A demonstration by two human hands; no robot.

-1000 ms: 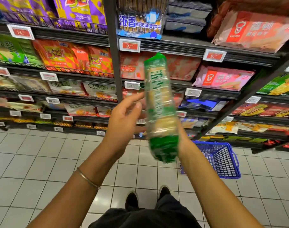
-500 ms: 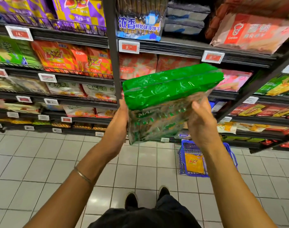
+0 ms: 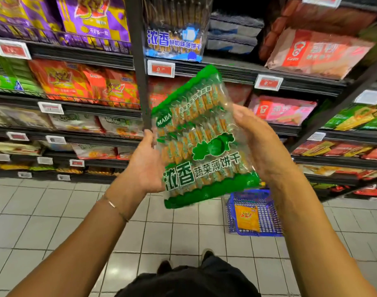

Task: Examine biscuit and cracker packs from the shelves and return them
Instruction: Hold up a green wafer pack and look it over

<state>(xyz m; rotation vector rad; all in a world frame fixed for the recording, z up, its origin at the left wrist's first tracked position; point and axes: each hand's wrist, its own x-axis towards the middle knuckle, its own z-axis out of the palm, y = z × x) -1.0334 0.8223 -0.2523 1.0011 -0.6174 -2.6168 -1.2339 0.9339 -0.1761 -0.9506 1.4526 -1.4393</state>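
Before stocked shelves [image 3: 226, 70], the left grip [image 3: 144, 166] clasps the left edge of a green cracker pack [image 3: 196, 142]. The pack is held in the air, tilted, with its label towards the viewer. The right grip [image 3: 260, 146] clasps its right edge. The pack looks light, with crinkly, slippery film and fragile thin crackers, so it is best held by its side edges and not squeezed.

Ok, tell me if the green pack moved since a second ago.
Yes: the green pack turned from edge-on to label-forward, its left edge nearer the shelf post.
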